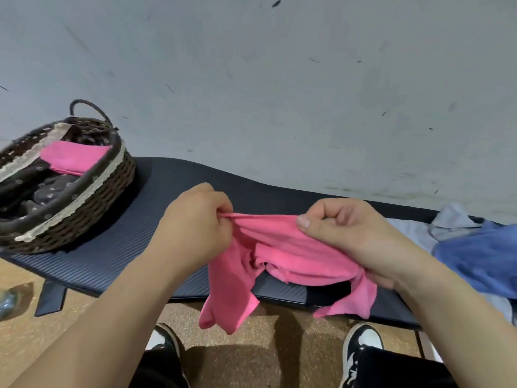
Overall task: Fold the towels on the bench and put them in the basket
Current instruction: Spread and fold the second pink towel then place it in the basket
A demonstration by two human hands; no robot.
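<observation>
Above the dark bench (173, 177), left hand (195, 228) and right hand (344, 233) pinch the pink towel (285, 247), its top edge stretched between them, the lower corners bunched and dangling, its shape unclear.

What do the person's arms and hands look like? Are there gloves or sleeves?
Both are bare. The left hand and right hand wear no gloves, and no rings show. No sleeve shows on the left arm or right arm, and no watch or bracelet shows at either wrist. The right thumb has a short, plain nail.
</observation>
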